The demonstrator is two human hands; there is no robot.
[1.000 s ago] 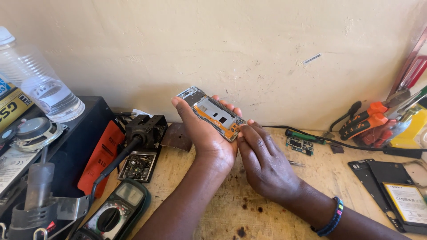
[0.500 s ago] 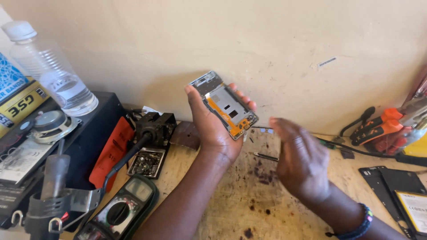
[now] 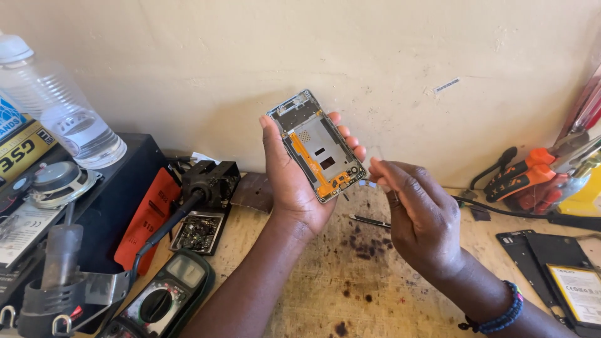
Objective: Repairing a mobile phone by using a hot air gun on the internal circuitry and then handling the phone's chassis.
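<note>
the left hand [image 3: 294, 181] holds an opened phone frame [image 3: 317, 145] up in front of the wall, fingers wrapped around its sides. the right hand [image 3: 419, 219] pinches something tiny at the frame's bottom corner — too small to tell. a multimeter [image 3: 164, 299] lies on the wooden table [image 3: 350, 300].

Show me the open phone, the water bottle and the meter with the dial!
Open phone [image 3: 318, 145]: head view, on its grey middle plate.
Water bottle [image 3: 69, 119]: head view, on its clear side.
Meter [image 3: 164, 295]: head view, just above its dial.

Two hands [image 3: 294, 188] [image 3: 416, 216], one phone frame [image 3: 318, 145], one bottle [image 3: 59, 106], one multimeter [image 3: 164, 297].
</note>
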